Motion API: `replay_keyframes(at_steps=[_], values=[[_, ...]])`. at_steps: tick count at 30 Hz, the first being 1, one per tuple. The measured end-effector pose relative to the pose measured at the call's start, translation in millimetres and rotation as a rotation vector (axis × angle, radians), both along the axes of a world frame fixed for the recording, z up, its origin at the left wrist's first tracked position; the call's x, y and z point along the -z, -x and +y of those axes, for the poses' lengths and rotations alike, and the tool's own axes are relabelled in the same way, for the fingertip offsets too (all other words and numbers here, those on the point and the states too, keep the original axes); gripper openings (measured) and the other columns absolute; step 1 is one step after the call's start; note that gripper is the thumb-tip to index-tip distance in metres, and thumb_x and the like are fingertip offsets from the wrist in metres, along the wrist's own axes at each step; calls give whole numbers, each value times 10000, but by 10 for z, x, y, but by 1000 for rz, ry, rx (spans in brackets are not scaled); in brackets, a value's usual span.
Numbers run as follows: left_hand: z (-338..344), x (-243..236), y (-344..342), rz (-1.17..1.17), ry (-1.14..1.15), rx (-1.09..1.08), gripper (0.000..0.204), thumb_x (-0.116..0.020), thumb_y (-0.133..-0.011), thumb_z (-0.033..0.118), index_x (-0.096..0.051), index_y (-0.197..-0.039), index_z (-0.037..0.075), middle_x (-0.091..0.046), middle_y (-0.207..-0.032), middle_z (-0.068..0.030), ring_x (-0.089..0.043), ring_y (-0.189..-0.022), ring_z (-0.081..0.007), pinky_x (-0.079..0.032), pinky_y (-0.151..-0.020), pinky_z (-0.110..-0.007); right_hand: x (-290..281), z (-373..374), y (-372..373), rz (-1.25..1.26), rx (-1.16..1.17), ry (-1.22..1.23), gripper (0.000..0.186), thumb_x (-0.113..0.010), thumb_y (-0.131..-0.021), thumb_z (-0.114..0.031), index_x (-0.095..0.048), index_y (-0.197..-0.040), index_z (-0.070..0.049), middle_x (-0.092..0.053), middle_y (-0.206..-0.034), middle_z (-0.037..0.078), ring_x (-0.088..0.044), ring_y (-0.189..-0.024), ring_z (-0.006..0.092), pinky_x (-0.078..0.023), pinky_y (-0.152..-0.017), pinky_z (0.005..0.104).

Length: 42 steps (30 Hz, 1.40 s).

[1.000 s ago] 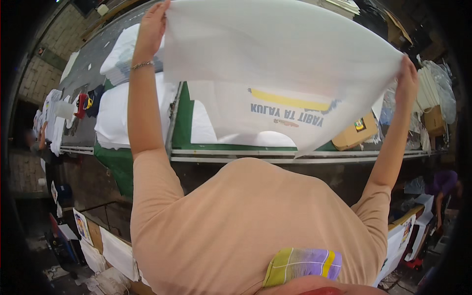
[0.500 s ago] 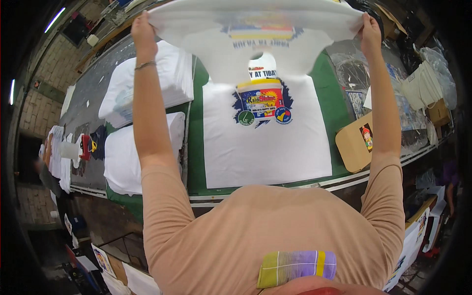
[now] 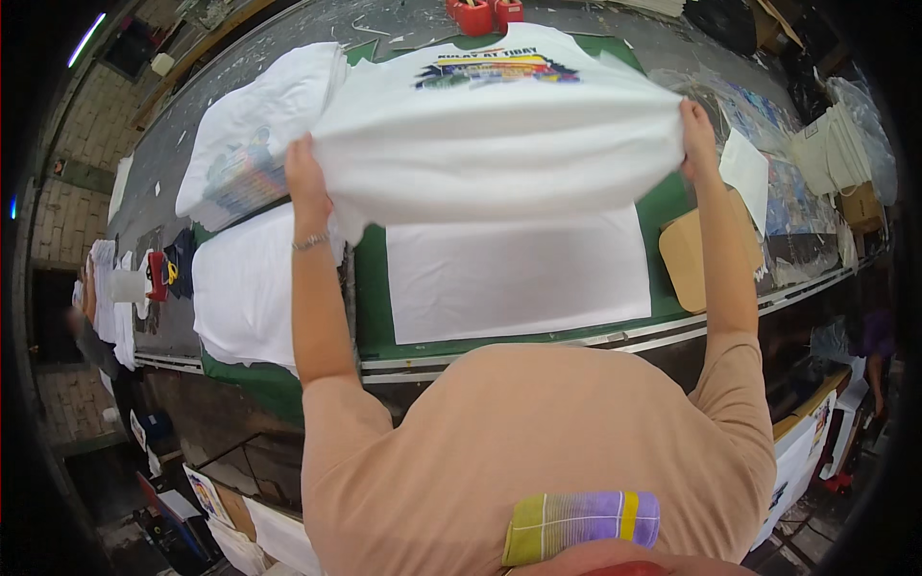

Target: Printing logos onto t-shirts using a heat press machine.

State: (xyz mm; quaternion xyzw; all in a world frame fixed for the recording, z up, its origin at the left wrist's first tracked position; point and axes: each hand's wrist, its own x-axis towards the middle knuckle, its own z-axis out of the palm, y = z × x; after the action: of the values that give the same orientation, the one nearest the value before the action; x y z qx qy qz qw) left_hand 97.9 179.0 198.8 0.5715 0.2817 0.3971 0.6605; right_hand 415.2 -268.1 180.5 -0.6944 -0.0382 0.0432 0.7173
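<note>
The fingers of the left hand and the right hand are mostly buried in folds of the white T-shirt they hold up, so the exact grip cannot be made out. That shirt covers the far part of the white sheet lying below the hands, and most of the green mat. Beyond the hands, two red containers are cut off by the top edge. Right of the right hand, the tan board is partly hidden behind the forearm.
</note>
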Motion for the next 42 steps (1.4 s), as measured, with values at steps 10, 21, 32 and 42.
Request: replay_keyframes(at_steps=[10, 21, 32, 42], values=[[-662, 1741, 893, 462, -119, -38, 258, -527, -936, 276, -537, -1004, 27, -511, -782, -8, -456, -744, -94, -399, -701, -239, 1455, -553, 775, 206, -38, 127, 251, -533, -943, -322, -546, -1061, -102, -579, -897, 9, -512, -816, 78, -433, -725, 236], [-1130, 1817, 1912, 754, -155, 495, 475, -731, -788, 128, -539, -1215, 47, -600, -851, -5, -454, -609, -20, -357, -500, -180, 1663, -1170, 1915, 85, -385, 620, 272, -647, -864, -224, -641, -1088, -69, -634, -899, 21, -536, -865, 96, -424, -764, 225], [-1042, 1745, 2247, 661, -51, 488, 475, -696, -794, 36, -537, -1241, 16, -574, -1093, -11, -477, -703, -34, -423, -604, -169, 1617, -1651, 2086, 85, -280, 510, 366, -685, -789, -69, -639, -1152, -89, -548, -1051, -15, -444, -780, 79, -402, -719, 213], [-975, 1777, 2270, 933, -595, 580, 629, -699, -682, -13, -518, -1273, 105, -451, -1147, -107, -547, -681, -137, -486, -671, -249, 1907, -1749, 2440, -158, -135, 825, 401, -671, -713, -15, -634, -1106, -89, -513, -1084, 70, -499, -690, 127, -454, -649, 259]])
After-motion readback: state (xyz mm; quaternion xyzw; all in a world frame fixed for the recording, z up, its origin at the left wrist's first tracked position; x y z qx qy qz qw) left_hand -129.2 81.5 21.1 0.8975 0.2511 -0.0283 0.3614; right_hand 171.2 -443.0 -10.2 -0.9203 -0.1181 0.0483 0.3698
